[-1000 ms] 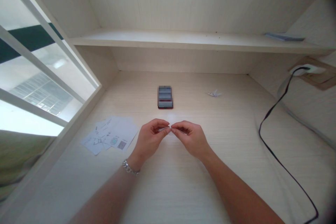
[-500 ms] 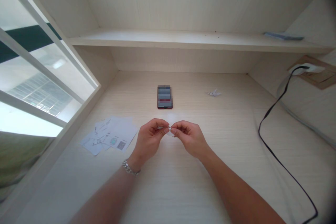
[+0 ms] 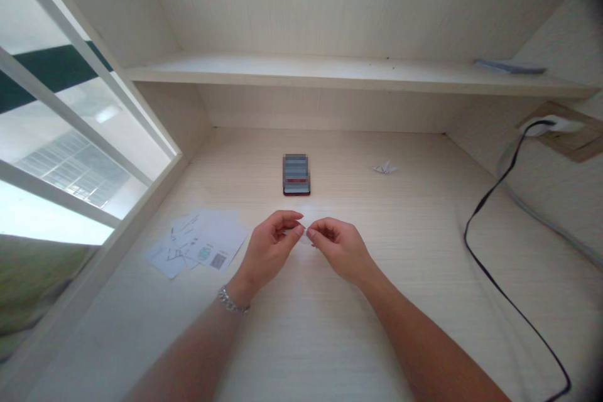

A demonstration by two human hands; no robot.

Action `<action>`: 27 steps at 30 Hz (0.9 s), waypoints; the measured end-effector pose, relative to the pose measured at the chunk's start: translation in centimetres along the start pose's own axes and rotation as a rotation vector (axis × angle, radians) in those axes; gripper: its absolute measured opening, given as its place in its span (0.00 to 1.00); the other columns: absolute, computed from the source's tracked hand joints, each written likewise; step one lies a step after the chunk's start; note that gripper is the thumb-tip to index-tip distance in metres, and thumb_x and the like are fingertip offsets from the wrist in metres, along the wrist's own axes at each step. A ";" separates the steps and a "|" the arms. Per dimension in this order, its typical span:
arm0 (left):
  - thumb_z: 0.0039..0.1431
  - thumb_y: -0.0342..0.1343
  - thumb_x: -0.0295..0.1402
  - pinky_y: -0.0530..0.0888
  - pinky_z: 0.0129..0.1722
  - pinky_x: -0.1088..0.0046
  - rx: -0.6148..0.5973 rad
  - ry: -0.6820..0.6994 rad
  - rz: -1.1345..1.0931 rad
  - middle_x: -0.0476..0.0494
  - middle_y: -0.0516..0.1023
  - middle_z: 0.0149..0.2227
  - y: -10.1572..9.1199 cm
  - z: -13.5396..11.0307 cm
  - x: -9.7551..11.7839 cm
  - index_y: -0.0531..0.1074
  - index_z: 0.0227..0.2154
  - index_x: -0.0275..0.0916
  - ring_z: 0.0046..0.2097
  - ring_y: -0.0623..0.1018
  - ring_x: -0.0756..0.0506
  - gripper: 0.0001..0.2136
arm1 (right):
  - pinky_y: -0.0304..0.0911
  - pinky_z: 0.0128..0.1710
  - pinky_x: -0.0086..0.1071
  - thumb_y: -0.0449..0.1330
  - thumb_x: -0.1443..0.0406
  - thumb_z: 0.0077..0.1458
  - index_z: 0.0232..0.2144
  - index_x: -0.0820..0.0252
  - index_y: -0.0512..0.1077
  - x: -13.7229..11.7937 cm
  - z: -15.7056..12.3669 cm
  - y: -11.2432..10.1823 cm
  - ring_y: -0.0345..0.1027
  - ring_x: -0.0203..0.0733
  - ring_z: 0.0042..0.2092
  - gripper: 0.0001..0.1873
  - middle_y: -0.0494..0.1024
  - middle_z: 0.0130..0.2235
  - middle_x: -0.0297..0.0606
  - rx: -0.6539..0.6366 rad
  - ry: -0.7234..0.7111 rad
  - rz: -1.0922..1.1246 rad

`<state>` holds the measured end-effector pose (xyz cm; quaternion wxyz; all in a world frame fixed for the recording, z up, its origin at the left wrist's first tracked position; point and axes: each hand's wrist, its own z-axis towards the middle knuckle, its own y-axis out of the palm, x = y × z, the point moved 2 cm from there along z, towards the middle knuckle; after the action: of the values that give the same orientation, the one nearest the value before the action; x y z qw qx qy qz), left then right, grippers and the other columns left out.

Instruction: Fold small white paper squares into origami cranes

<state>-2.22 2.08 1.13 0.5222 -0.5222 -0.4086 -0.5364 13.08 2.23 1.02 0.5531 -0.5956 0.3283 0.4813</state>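
Observation:
A small piece of white paper (image 3: pixel 304 237), mostly hidden by fingers, is between my two hands over the middle of the desk. My right hand (image 3: pixel 342 248) pinches it between thumb and fingertips. On the other side, my left hand (image 3: pixel 271 245) has curled fingers at the paper; its thumb tip and forefinger tip show a slight gap. A silver chain bracelet (image 3: pixel 232 301) circles my left wrist. Just beyond the hands lies a phone (image 3: pixel 296 174) with a blurred screen. A small folded white paper figure (image 3: pixel 385 168) rests farther back to the right.
Several printed white paper sheets (image 3: pixel 219 232) overlap on the desk at left. A black cable (image 3: pixel 490 282) runs from the wall socket (image 3: pixel 572 129) down the right side. Above the desk's back is a shelf (image 3: pixel 306 69) with a thin flat item (image 3: pixel 511 67). White bars (image 3: pixel 70 97) border the left.
My left forefinger has lifted slightly away from the thumb tip. My right hand stays almost in place, and the things on the desk have not moved.

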 end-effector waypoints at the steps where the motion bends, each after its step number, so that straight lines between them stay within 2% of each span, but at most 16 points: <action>1: 0.53 0.55 0.32 0.71 0.37 0.73 0.005 0.004 0.011 0.44 0.75 0.35 0.0 0.0 -0.1 0.69 0.39 0.37 0.37 0.74 0.48 0.11 | 0.60 0.28 0.28 0.54 0.61 0.53 0.28 0.60 0.72 0.0 0.0 0.0 0.65 0.35 0.28 0.09 0.73 0.26 0.34 -0.006 -0.008 -0.008; 8: 0.50 0.57 0.30 0.70 0.35 0.75 0.090 0.026 0.016 0.46 0.73 0.33 -0.2 0.1 -0.3 0.68 0.33 0.37 0.35 0.74 0.49 0.07 | 0.62 0.30 0.30 0.54 0.62 0.54 0.32 0.59 0.73 0.5 0.1 0.3 0.68 0.37 0.31 0.10 0.76 0.30 0.36 -0.055 0.007 0.042; 19: 0.51 0.56 0.29 0.69 0.36 0.74 0.137 0.066 0.012 0.47 0.72 0.32 -0.3 0.2 -0.2 0.67 0.32 0.37 0.35 0.73 0.49 0.05 | 0.65 0.32 0.30 0.54 0.62 0.53 0.33 0.61 0.72 1.0 0.5 -0.2 0.69 0.37 0.32 0.10 0.75 0.31 0.37 -0.022 0.017 0.158; 27: 0.51 0.57 0.29 0.70 0.36 0.74 0.110 0.055 0.014 0.47 0.72 0.31 0.2 -0.1 -0.1 0.67 0.31 0.37 0.35 0.73 0.49 0.05 | 0.62 0.31 0.29 0.56 0.63 0.52 0.29 0.60 0.72 0.2 0.1 -0.2 0.67 0.36 0.30 0.07 0.75 0.28 0.35 -0.015 -0.028 -0.008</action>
<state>-2.09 1.97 0.96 0.5649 -0.4808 -0.4192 -0.5235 13.33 2.41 0.91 0.5549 -0.5942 0.3146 0.4899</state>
